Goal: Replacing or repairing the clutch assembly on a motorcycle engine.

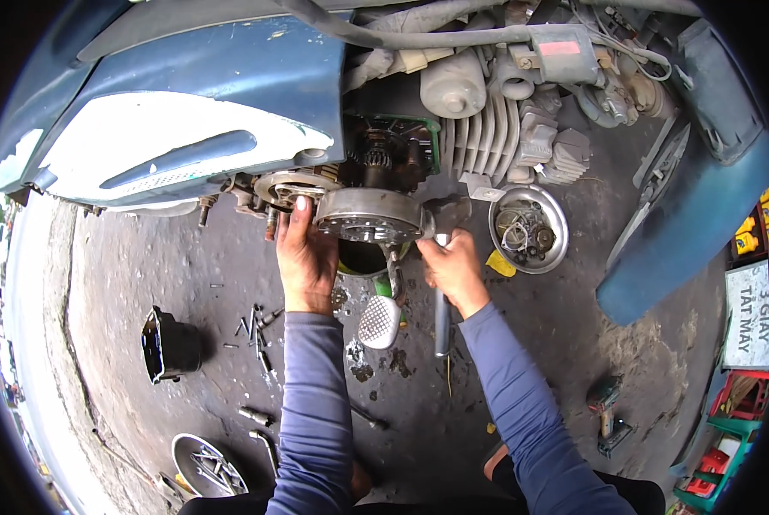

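on the floor (110, 343) at its near left, the bowl (176, 453) holds metal tools (217, 469); past it lies a black box (178, 347), contents hidden from me. my right hand (455, 270) is closed round a hammer (442, 330); my left hand (307, 270) has its thumb on a disc (283, 187), but i can't tell its grip. beside the disc sits the drum (371, 209). farther right, a dish (563, 240) holds small parts (526, 230). the engine (380, 156) is opened, i judge; what's left i can't tell.
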The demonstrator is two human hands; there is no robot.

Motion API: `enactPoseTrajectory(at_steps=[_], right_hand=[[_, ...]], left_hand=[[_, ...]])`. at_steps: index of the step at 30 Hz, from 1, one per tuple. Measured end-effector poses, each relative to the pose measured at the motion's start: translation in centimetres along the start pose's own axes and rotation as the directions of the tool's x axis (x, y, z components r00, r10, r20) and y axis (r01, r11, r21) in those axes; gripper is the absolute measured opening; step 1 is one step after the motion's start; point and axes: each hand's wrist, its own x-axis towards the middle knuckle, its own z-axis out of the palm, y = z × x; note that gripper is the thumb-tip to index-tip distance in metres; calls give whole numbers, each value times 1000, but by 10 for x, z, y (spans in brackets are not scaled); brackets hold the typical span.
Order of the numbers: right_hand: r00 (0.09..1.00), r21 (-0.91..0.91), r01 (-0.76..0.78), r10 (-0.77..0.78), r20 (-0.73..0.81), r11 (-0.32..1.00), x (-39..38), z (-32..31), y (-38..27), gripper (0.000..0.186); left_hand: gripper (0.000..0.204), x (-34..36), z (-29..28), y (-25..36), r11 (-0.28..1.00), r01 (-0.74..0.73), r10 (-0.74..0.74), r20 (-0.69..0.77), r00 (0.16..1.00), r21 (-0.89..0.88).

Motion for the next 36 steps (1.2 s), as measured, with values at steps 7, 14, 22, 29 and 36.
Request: enactPoseTrajectory(at_steps=[7,14,22,29,36], right_hand=[[981,-298,192,-182,62,935,4,-28,3,24],[985,-628,71,45,168,775,-7,-78,40,35],[929,-846,-59,339,147,530,-40,-152,86,37],[955,-993,103,274,117,62,-96,-177,35,24],[897,-440,403,-443,15,802,-83,17,-135,49]], left_hand=[[45,3,-29,-19,992,-26,36,79,996,-121],[44,11,-39,-4,990,109,-80,266,961,-94],[46,-7,12,-11,983,24,-16,46,999,-184],[44,-1,37,-8,918,-29,-8,-93,996,-396],[37,8,25,-9,958,-163,138,-118,983,-237]])
